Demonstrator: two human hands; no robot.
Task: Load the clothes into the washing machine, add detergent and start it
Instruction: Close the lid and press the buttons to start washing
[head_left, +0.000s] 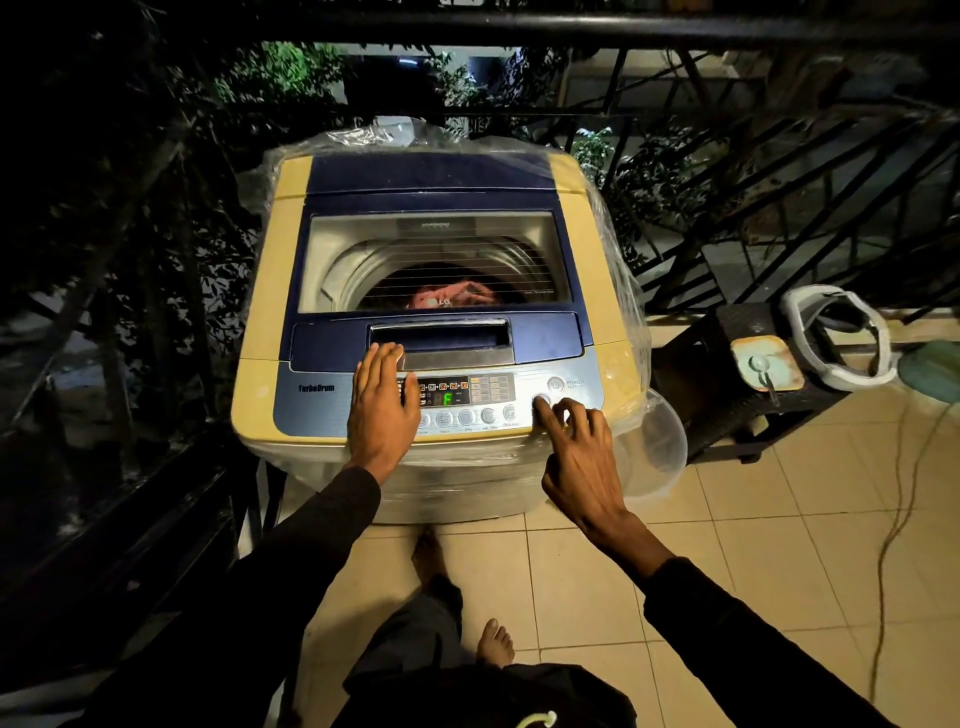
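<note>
A cream and blue top-loading washing machine (270, 291) stands in front of me with its glass lid (436, 244) down. Red clothes (457, 293) show through the glass inside the drum. The control panel (488, 395) is lit, with a green figure on its display (445, 399). My left hand (382, 405) lies flat on the panel's left part, fingers reaching the lid handle (441, 338). My right hand (576, 457) has its index fingertip on a round button (543, 401) just below the power button (556, 384); its other fingers are curled loosely. Neither hand holds anything.
Clear plastic wrap (628, 312) hangs around the machine's back and right side. A dark stool (727, 364) at the right carries a white bag (836, 338) and a small container (766, 364). A black railing (727, 182) runs behind. A cable (893, 519) trails over the tiled floor.
</note>
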